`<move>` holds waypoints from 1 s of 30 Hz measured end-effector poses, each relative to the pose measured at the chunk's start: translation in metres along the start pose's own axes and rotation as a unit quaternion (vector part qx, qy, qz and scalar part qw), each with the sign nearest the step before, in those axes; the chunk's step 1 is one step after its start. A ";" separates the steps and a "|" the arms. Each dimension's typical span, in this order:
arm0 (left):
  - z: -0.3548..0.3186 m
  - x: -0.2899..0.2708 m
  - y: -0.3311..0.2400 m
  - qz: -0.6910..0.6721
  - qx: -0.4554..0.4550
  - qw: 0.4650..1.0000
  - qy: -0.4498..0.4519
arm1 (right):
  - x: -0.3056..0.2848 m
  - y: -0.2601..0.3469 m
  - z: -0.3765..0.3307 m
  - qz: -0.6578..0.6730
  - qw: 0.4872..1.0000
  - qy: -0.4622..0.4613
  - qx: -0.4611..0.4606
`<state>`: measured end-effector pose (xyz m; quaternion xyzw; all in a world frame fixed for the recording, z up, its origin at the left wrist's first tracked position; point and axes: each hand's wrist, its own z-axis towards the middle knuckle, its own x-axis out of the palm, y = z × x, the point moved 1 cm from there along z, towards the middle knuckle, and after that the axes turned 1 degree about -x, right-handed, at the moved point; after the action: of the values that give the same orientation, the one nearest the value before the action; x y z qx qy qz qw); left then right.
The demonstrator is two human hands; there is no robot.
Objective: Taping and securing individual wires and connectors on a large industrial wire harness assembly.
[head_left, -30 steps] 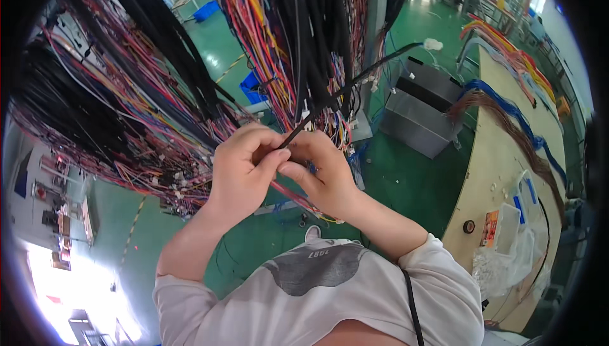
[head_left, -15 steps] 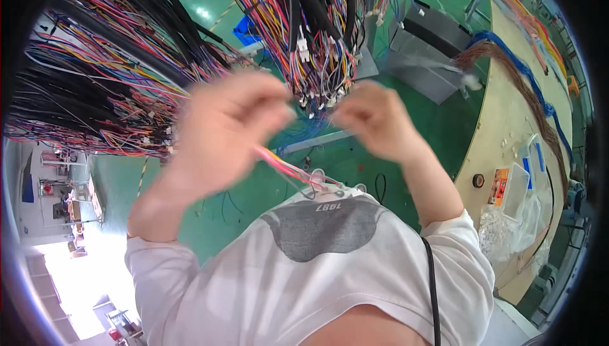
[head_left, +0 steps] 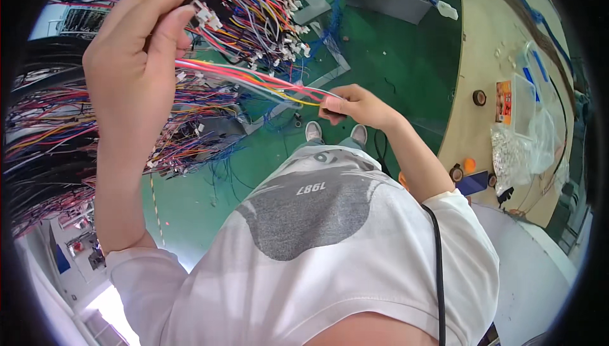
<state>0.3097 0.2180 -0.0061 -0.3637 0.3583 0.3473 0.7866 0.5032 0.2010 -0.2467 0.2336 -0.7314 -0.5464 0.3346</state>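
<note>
The biggest thing in view is the hanging mass of wires [head_left: 82, 124], many thin coloured strands and thick black bundles that fill the upper left and come down in front of the person. Below it is the green floor [head_left: 406, 73], and on the right side a long pale wooden workbench [head_left: 469, 48] curves along the edge of the picture. The person wears a white shirt [head_left: 355, 263] with a grey print on the chest, and two grey shoes [head_left: 336, 132] show on the floor just under the hands. On the workbench lie clear plastic bags [head_left: 526, 143] with small white parts, a small orange and white box [head_left: 504, 100] and some dark round rolls near the edge. A thin black cable [head_left: 438, 263] runs over the right shoulder. The left hand [head_left: 136, 60] is raised high, fingers curled and pressed together, and it pinches one end of a small bundle of wires [head_left: 254, 83], pink, red, yellow, green and white; a small white connector [head_left: 206, 15] sticks out just at its fingertips. The bundle stretches from this hand down and to the right, in the air in front of the hanging mass. The right hand [head_left: 355, 106] is lower and near the middle of the picture, and its thumb and fingers are closed in a pinch on the other end of the same bundle, so the wires are pulled fairly straight between both hands.
</note>
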 end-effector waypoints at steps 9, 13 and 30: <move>-0.015 0.060 -0.019 0.059 0.123 0.976 0.172 | -0.011 0.085 -0.055 -0.477 0.862 -0.151 -0.074; -0.036 0.099 -0.034 -0.226 0.006 0.927 0.298 | -0.006 0.114 -0.061 -0.533 0.826 -0.128 -0.129; -0.037 0.060 -0.025 -0.550 -0.290 0.742 0.252 | 0.016 0.162 -0.056 -0.085 0.955 -0.221 -0.176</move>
<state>0.3484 0.1922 -0.0647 -0.7822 0.1630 -0.1625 0.5789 0.5381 0.2016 -0.0786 0.1053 -0.6569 -0.7308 0.1524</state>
